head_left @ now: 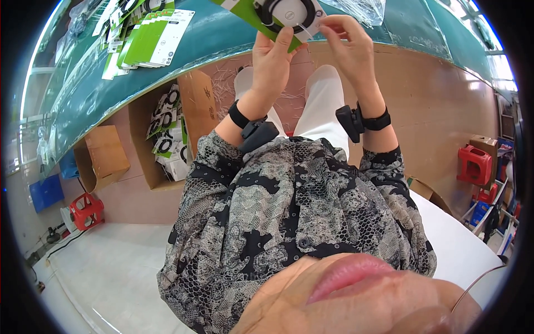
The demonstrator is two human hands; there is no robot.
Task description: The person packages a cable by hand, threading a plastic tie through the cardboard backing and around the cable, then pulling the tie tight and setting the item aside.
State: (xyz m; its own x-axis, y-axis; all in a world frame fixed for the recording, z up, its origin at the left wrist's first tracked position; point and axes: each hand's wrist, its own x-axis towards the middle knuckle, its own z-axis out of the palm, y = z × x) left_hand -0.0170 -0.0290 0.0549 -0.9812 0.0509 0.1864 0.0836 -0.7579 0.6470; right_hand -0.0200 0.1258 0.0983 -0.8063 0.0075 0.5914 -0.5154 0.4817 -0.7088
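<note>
At the top of the view, over the near edge of the green table (222, 39), my left hand (271, 65) grips a green and white cardboard package card (243, 9). Its thumb presses on the front, and fingers lie behind. A coiled black cable (310, 10) is mounted on the card, with a thin white tie strip (303, 33) across its lower part. My right hand (354, 49) is closed in a pinch at the card's right edge. What lies between those fingertips is too small to make out.
Overlapping green and white cards (149, 42) lie on the table's left side. Below stands an open carton (142, 119) holding several carded cables (167, 128). Clear plastic (364, 10) lies at the top. Red stools (474, 165) stand at the sides, and pale scraps litter the floor (225, 75).
</note>
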